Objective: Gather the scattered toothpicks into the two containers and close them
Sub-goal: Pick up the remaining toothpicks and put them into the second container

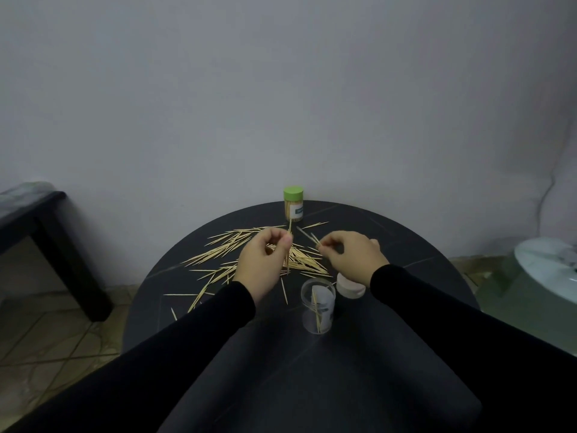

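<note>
Several pale wooden toothpicks (224, 250) lie scattered over the round black table (415, 245). My left hand (260, 264) pinches a few toothpicks upright between thumb and fingers. My right hand (352, 256) pinches a couple of toothpicks that point up and to the left. A clear open container (318, 306) with a few toothpicks inside stands just in front of my hands. Its pale lid (349, 287) lies beside it, partly under my right wrist. A second container with a green lid (293, 204), full and closed, stands at the far table edge.
A dark low table (46, 232) stands at the left over a tiled floor. A white rounded object (549, 267) sits at the right. A plain grey wall rises right behind the round table.
</note>
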`<control>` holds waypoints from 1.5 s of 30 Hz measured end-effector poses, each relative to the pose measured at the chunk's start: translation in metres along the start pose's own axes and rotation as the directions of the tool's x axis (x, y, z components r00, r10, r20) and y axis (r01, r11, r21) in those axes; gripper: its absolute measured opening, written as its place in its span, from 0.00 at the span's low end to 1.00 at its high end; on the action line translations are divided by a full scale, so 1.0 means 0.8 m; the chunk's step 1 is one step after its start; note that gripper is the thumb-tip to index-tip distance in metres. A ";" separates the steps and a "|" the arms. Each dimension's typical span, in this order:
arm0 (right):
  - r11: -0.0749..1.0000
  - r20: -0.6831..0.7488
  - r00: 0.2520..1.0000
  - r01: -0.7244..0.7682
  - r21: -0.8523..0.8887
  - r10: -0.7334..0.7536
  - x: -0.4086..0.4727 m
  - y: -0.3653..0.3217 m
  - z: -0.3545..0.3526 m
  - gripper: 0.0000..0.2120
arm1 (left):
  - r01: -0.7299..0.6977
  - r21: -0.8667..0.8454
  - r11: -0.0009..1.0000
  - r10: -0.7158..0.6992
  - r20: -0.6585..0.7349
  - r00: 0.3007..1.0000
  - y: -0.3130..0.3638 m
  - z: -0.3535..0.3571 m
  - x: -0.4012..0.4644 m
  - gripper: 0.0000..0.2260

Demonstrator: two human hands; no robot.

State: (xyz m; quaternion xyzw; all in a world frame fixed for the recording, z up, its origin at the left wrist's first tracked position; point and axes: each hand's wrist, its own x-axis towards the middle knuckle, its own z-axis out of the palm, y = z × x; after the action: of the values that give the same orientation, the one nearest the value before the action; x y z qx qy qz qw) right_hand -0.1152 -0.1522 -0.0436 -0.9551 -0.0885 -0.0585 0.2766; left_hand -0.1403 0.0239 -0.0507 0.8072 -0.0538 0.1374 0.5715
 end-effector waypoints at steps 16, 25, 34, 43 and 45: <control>0.918 0.144 0.949 0.220 0.330 -0.279 -0.047 0.000 -0.027 0.04 | -0.098 -0.110 0.989 0.115 0.163 0.980 0.005 0.008 -0.049 0.04; 0.865 0.075 0.946 0.253 0.433 -0.314 -0.046 -0.002 -0.035 0.04 | -0.083 -0.103 0.991 0.099 0.155 0.983 -0.002 0.000 -0.054 0.04; 0.823 0.109 0.946 0.204 0.530 -0.304 -0.044 -0.002 -0.035 0.03 | -0.021 -0.150 0.988 0.047 0.177 0.983 -0.010 0.002 -0.051 0.04; 0.919 0.293 0.918 0.149 0.366 -0.266 -0.036 0.009 -0.031 0.05 | 0.014 -0.187 0.982 0.028 0.221 0.975 -0.010 -0.007 -0.042 0.10; 0.903 0.273 0.925 0.135 0.409 -0.262 -0.032 0.011 -0.035 0.06 | 0.029 -0.217 0.976 0.009 0.171 0.985 -0.010 -0.010 -0.030 0.10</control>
State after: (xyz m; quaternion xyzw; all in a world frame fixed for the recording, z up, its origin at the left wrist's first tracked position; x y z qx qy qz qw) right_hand -0.1399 -0.1783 -0.0288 -0.8649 -0.2403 0.0882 0.4317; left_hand -0.1625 0.0325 -0.0622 0.7485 -0.1132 0.0581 0.6508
